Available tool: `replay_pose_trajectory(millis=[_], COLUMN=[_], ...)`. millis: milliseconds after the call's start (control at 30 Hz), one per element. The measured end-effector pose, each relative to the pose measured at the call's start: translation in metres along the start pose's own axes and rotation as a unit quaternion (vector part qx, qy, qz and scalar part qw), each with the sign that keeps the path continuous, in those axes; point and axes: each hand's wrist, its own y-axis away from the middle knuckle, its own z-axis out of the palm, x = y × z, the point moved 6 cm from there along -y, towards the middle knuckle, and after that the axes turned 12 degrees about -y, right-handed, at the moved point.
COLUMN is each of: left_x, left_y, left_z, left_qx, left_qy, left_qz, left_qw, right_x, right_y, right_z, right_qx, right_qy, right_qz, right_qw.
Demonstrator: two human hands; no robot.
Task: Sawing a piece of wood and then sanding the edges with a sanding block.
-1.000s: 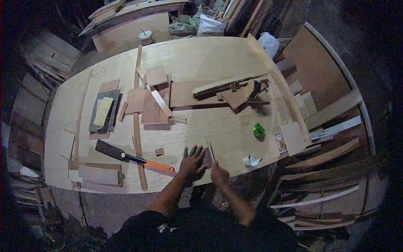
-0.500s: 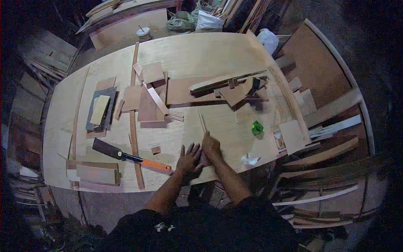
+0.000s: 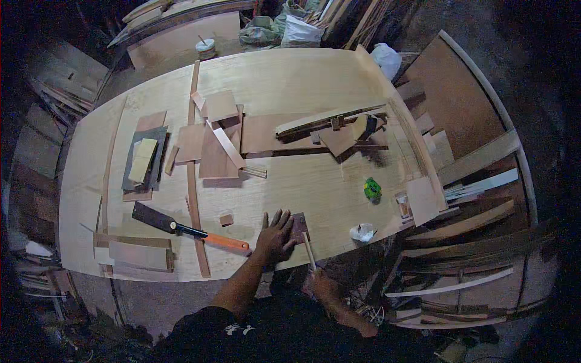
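Note:
Close to the table's near edge, my left hand (image 3: 276, 238) lies flat with its fingers spread, its thumb side on a small reddish-brown piece (image 3: 298, 225) that looks like sandpaper. My right hand (image 3: 325, 285) is closed round a thin pale wooden stick (image 3: 308, 249), just past the table's edge on my side. The stick's far end lies over the brown piece; its near end is hidden in my fist. A pull saw (image 3: 200, 229) with a dark blade and orange handle rests to the left, beside a small wood block (image 3: 226, 220).
Wood panels (image 3: 219, 154) and strips lie across the middle of the pale tabletop (image 3: 290, 187). A green tape measure (image 3: 372, 190) and a crumpled clear plastic piece (image 3: 362, 232) sit at the right. More boards (image 3: 140, 253) are at the front left, and lumber leans beyond the right edge.
My right hand has pulled back toward me with the stick, off the table's edge, uncovering the brown piece. My left hand stays nearly in place.

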Motion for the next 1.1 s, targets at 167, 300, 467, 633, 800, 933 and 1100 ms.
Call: replay_pose_trajectory(millis=[167, 300, 467, 633, 800, 933, 1100], left_x=[-0.004, 0.002, 0.008, -0.008, 0.000, 0.001, 0.009], left_y=[0.006, 0.001, -0.008, 0.006, 0.005, 0.000, -0.003], left_z=[0.000, -0.001, 0.006, 0.002, 0.002, -0.002, -0.011], left_qx=[0.007, 0.006, 0.019, 0.019, -0.004, 0.013, -0.001], left_qy=[-0.019, -0.019, 0.000, -0.022, -0.027, -0.037, -0.015], left_qz=[-0.005, -0.006, 0.010, -0.008, -0.003, 0.005, 0.008], left_qw=[1.000, 1.000, 1.000, 1.000, 1.000, 0.999, 1.000], right_x=[-0.066, -0.127, -0.121, -0.100, -0.009, -0.017, -0.082], right_y=[-0.108, -0.239, -0.272, -0.137, -0.008, -0.045, -0.224], right_z=[-0.024, -0.055, -0.068, -0.032, 0.004, 0.009, -0.035], right_qx=[0.012, 0.043, 0.072, 0.094, -0.129, 0.042, -0.018], right_qy=[0.039, 0.033, -0.020, 0.028, 0.025, 0.179, 0.005], right_qz=[-0.066, -0.044, 0.028, -0.083, 0.167, -0.086, 0.046], right_qw=[0.997, 0.998, 0.997, 0.992, 0.977, 0.979, 0.999])
